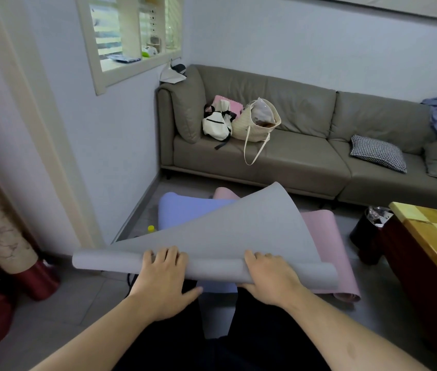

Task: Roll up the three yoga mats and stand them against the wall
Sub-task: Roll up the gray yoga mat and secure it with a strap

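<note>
Item: grey mat, partly rolled, roll held off the floor. Left hand and right hand each curl round the roll. Loose sheet rises beyond both grips. Blue mat and pink mat lie below, unrolled. Risk: uneven grips may skew the roll into a cone.

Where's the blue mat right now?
Head view, centre: the blue mat lies unrolled on the floor before the sofa, under the grey mat, with the pink mat to its right.
</note>
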Demonstrator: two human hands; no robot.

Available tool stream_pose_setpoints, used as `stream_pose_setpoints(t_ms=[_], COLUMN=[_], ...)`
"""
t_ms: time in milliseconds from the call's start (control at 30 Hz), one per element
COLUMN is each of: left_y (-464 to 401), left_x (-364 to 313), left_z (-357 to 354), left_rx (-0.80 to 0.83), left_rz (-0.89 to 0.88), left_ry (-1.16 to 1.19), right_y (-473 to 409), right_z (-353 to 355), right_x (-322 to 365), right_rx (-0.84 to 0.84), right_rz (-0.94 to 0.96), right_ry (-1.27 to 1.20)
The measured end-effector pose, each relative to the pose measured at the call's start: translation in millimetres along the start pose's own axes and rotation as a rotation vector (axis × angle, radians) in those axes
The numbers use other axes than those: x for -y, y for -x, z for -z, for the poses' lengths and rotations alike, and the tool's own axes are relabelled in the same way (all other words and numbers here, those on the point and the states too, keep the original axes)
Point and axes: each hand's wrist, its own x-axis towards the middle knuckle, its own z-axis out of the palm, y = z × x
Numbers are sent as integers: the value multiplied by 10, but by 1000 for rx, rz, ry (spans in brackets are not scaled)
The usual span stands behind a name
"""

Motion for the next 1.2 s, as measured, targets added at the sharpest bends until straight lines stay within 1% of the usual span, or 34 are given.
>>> stream_pose_setpoints(t_ms=[67, 167, 333, 467, 600, 700, 833, 967, 1100, 1200], left_y=[-39, -163, -258, -264, -327, -371, -371, -407, -408, -355], left_x=[7, -14, 5, 4, -17, -29, -45, 4, -20, -48], left_z=[34, 105, 134, 170, 190, 206, 202, 228, 297, 280], left_rx=[85, 162, 191, 209, 257, 257, 266, 321, 359, 305], left_rz=[-10, 30, 47, 38, 53, 65, 84, 119, 117, 99], left_ry=[-35, -56, -95, -111, -126, -134, -103, -17, 7, -44], right_y=[-5, -10, -6, 23, 15, 10, 82, 202, 157, 72], right_z=[31, 76, 168, 191, 176, 208, 190, 53, 109, 231], right_x=[14, 80, 153, 181, 163, 125, 91, 93, 95, 75], right_rx=[3, 18, 70, 117, 132, 96, -25, -66, 15, 98], right_rz=[-27, -82, -180, -189, -172, -148, -93, -38, -80, -73], right_ry=[-26, -21, 22, 40, 1, -31, -44, 56, 74, -2])
